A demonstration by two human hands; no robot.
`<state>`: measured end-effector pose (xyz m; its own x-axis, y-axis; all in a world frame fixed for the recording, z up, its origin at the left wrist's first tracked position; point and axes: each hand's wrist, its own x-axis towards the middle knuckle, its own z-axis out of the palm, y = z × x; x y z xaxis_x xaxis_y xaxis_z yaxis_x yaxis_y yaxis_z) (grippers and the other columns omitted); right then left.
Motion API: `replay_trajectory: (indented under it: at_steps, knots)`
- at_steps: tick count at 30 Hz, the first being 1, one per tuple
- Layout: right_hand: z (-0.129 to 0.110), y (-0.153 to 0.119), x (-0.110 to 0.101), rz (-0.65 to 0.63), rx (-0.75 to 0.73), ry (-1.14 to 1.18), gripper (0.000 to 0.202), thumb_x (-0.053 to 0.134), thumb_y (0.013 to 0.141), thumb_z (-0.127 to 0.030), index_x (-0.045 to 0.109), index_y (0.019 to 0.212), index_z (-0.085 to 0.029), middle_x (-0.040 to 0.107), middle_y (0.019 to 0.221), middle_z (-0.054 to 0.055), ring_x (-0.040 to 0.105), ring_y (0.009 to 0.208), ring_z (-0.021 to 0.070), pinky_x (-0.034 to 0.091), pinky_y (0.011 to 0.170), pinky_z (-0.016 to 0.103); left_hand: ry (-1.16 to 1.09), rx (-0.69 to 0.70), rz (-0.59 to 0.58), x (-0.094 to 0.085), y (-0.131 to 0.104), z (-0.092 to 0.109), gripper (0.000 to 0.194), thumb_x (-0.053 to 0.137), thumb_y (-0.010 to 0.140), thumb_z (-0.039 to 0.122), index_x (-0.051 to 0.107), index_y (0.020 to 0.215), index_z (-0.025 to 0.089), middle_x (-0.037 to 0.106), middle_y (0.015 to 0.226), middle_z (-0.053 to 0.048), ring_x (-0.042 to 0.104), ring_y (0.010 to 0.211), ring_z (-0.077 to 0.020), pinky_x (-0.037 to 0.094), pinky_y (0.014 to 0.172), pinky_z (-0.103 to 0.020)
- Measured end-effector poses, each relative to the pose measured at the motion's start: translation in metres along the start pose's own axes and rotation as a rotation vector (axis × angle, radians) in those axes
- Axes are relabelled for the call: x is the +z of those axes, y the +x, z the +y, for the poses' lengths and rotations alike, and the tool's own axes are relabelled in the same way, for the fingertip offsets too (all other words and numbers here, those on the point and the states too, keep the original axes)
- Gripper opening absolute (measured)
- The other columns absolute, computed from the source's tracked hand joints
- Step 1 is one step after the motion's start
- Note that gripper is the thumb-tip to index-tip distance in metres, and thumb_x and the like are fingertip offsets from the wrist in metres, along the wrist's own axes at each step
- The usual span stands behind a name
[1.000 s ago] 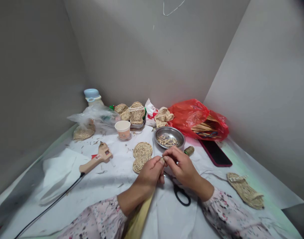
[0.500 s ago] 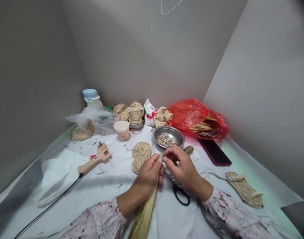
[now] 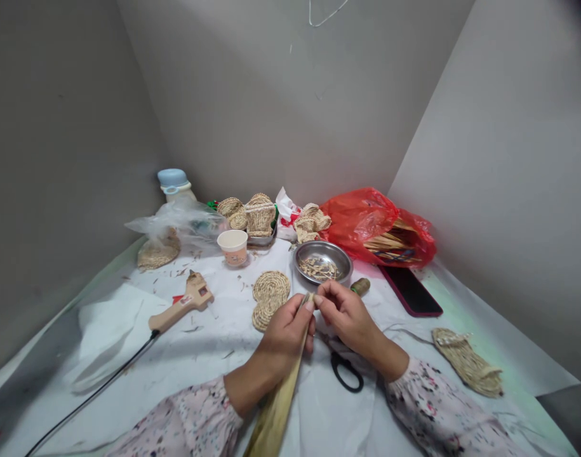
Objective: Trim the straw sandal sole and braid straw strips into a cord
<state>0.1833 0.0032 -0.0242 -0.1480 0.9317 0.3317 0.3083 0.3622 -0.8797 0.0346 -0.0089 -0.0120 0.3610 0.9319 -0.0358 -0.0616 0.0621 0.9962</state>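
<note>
My left hand (image 3: 290, 327) pinches a long, flat bundle of pale dried plant leaf (image 3: 277, 412) near its upper end, the rest trailing down toward me. Fingertips of my right hand (image 3: 347, 317) are closed on the tip of that same bundle, right beside my left thumb. Beyond my left hand lies a woven straw sole (image 3: 271, 295), coiled in a figure-eight shape. Black-handled scissors (image 3: 347, 373) rest below my right hand, their blades partly hidden. A steel bowl (image 3: 297, 263) with straw scraps and a small spool of twine (image 3: 360, 287) sit just past my fingers.
At left lies a glue gun (image 3: 180, 306) with its cord. A paper cup (image 3: 233, 251), woven pieces (image 3: 260, 216) and a blue-lidded bottle (image 3: 173, 181) stand farther back. Back right are a red plastic bag (image 3: 361, 222) of straw and a phone (image 3: 411, 292); a woven slipper (image 3: 466, 363) lies right.
My right fingers have shifted slightly at the bundle's tip and more of my right hand has lowered a little. My left hand keeps its hold in nearly the same place.
</note>
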Motion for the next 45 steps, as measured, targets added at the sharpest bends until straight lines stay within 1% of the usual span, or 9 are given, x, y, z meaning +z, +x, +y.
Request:
replay_trajectory:
  at_steps: [3,8,12,17,23,28,33,37,45]
  knots:
    - [0.001,0.0,0.0,0.001,0.003,0.041,0.014,0.052,0.089,-0.03,0.051,0.08,-0.019,0.05,0.068,-0.002,0.045,0.058,0.0111,0.038,0.051,0.022,0.0,0.008,-0.002,0.0,0.0,0.001,0.034,0.05,0.085,0.051,0.045,0.072,0.02,0.049,0.053,0.005,0.047,0.042,-0.0096,0.033,0.044,-0.022]
    - [0.001,0.001,0.0,-0.017,-0.051,0.054,0.012,0.056,0.087,-0.029,0.055,0.094,-0.02,0.052,0.077,-0.001,0.05,0.065,0.0127,0.042,0.059,0.025,0.009,0.035,0.035,-0.001,-0.002,0.005,0.029,0.047,0.087,0.045,0.047,0.073,0.019,0.052,0.054,0.004,0.049,0.047,-0.0105,0.037,0.051,-0.023]
    - [-0.002,0.001,-0.001,-0.002,-0.139,-0.073,0.005,0.056,0.086,-0.024,0.059,0.084,-0.019,0.051,0.08,0.001,0.051,0.071,0.0143,0.042,0.063,0.027,-0.001,0.025,0.038,-0.002,-0.001,0.005,0.028,0.045,0.087,0.043,0.048,0.074,0.019,0.053,0.056,0.003,0.05,0.048,-0.0112,0.039,0.052,-0.023]
    - [-0.008,-0.001,-0.001,-0.004,-0.152,-0.075,0.006,0.054,0.087,-0.021,0.056,0.082,-0.019,0.05,0.08,0.001,0.051,0.069,0.0138,0.042,0.061,0.026,0.016,-0.007,0.082,-0.005,0.002,0.002,0.029,0.045,0.087,0.044,0.053,0.078,0.018,0.06,0.061,0.0,0.056,0.054,-0.0147,0.043,0.054,-0.025]
    - [-0.007,-0.003,0.002,-0.106,-0.088,-0.102,0.007,0.053,0.088,-0.022,0.055,0.081,-0.019,0.052,0.069,-0.001,0.05,0.058,0.0115,0.039,0.054,0.024,0.132,0.023,0.106,-0.008,0.004,0.001,0.032,0.043,0.088,0.044,0.053,0.074,0.017,0.06,0.057,-0.001,0.054,0.053,-0.0146,0.041,0.053,-0.024]
    - [-0.001,-0.003,0.003,-0.1,-0.039,-0.101,0.009,0.052,0.09,-0.025,0.056,0.085,-0.019,0.057,0.067,-0.001,0.051,0.059,0.0118,0.04,0.057,0.024,0.168,0.022,0.076,-0.007,0.004,-0.002,0.033,0.042,0.088,0.046,0.054,0.078,0.017,0.06,0.056,-0.001,0.055,0.053,-0.0152,0.042,0.053,-0.025]
    - [-0.001,-0.002,0.003,-0.117,0.002,-0.021,0.013,0.051,0.091,-0.029,0.055,0.086,-0.018,0.058,0.067,-0.001,0.051,0.059,0.0114,0.04,0.056,0.023,0.228,0.029,0.112,-0.006,0.003,-0.001,0.031,0.04,0.089,0.043,0.053,0.078,0.018,0.06,0.055,-0.001,0.056,0.051,-0.0161,0.043,0.051,-0.026]
    - [-0.004,-0.002,0.004,-0.103,0.024,0.02,0.014,0.052,0.09,-0.031,0.055,0.085,-0.018,0.057,0.065,-0.002,0.049,0.056,0.0104,0.039,0.053,0.022,0.274,0.057,0.144,-0.005,0.001,0.003,0.03,0.04,0.088,0.041,0.055,0.077,0.018,0.063,0.057,-0.001,0.059,0.054,-0.0172,0.045,0.055,-0.027]
    - [0.0,-0.002,0.003,-0.087,0.086,0.043,0.009,0.056,0.086,-0.025,0.054,0.081,-0.018,0.053,0.064,-0.003,0.047,0.053,0.0098,0.036,0.05,0.022,0.278,0.062,0.184,-0.007,0.002,0.005,0.028,0.041,0.088,0.039,0.058,0.084,0.018,0.067,0.063,-0.002,0.064,0.058,-0.0202,0.047,0.059,-0.029]
